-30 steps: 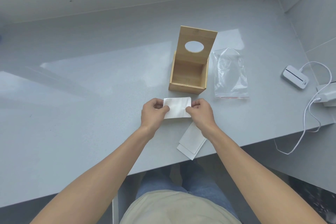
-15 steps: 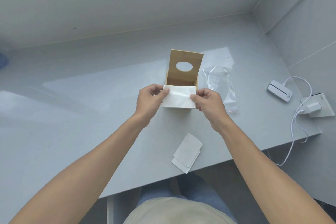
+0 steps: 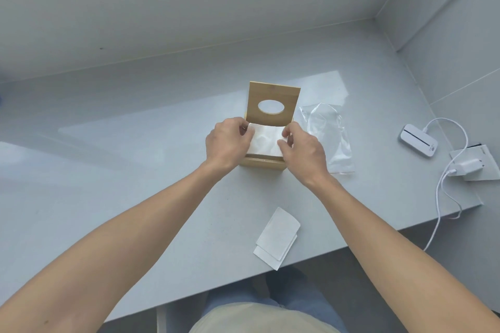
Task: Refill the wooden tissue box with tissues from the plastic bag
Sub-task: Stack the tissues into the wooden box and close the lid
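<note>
- The left hand [image 3: 226,143] and right hand [image 3: 304,150] each pinch one side of a white tissue stack [image 3: 264,142], held over the open wooden tissue box [image 3: 266,162].
- Just right of the right hand, the plastic bag [image 3: 328,138] lies flat on the surface [image 3: 135,197].
- Nearer the person than the hands lie two more tissues [image 3: 277,238].

Open wooden box [image 3: 263,163] w/ tissue [image 3: 266,140] inside, empty bag [image 3: 328,132] beside

Grey table [image 3: 135,170]: wooden tissue box [image 3: 263,165] mid-surface, plastic bag [image 3: 328,135] just right of it. Two folded tissues [image 3: 278,238] at the near edge. White device [image 3: 418,143], charger [image 3: 468,166] near the right edge.
</note>
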